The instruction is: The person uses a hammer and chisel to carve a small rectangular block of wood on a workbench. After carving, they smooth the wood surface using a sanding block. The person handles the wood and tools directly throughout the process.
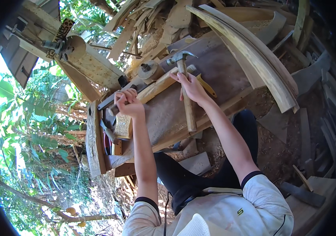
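Note:
My right hand (193,89) is closed round the wooden handle of a claw hammer (190,116). The hammer's metal head is up, at the far side of the hand, and the handle end points toward me. My left hand (130,104) is in a fist round a short tool with a round, dull end (114,109); the rest of it is hidden by the fingers. Under and beside both hands a pale wooden beam (156,89) lies slantwise on the workbench (160,124). Just right of the hammer lies a yellow-handled tool (207,85).
A round wooden piece with a central knob (150,72) sits behind the beam. Metal tools (108,131) rest at the bench's left end. Long curved boards (250,53) lean at the far right, with wood offcuts (172,25) heaped behind. A machine with a disc (73,48) stands upper left.

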The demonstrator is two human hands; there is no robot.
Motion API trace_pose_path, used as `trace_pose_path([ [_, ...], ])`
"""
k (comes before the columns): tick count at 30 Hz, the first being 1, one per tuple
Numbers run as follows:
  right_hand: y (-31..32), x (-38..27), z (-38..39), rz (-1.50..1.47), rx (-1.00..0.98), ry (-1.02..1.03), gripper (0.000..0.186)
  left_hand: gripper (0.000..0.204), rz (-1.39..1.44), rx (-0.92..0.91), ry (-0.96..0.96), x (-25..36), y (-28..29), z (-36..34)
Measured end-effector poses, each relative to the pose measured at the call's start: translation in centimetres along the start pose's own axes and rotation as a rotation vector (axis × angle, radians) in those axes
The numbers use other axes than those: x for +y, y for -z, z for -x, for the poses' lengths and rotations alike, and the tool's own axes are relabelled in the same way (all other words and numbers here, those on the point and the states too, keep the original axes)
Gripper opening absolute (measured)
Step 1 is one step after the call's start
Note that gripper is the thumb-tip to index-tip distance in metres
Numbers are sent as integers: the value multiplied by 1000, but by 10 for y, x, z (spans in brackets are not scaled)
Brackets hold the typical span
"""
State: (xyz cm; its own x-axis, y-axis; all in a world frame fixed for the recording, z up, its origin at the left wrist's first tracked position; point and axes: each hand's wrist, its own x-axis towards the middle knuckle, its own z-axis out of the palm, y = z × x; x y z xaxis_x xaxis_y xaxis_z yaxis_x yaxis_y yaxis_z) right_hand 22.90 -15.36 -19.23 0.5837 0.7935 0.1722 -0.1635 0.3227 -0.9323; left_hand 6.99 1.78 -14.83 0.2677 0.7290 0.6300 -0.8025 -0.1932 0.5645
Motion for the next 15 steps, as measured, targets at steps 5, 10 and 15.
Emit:
trace_pose_path([
  [5,3,0,-1,13,2,16,50,23,84,192,64,-1,9,-8],
  [10,2,-2,1,22,29,-6,52,24,167,649,132,-3,26,-20],
  [15,-2,-1,-2,44,58,-44,53,24,176,620,132,6,39,-21],
])
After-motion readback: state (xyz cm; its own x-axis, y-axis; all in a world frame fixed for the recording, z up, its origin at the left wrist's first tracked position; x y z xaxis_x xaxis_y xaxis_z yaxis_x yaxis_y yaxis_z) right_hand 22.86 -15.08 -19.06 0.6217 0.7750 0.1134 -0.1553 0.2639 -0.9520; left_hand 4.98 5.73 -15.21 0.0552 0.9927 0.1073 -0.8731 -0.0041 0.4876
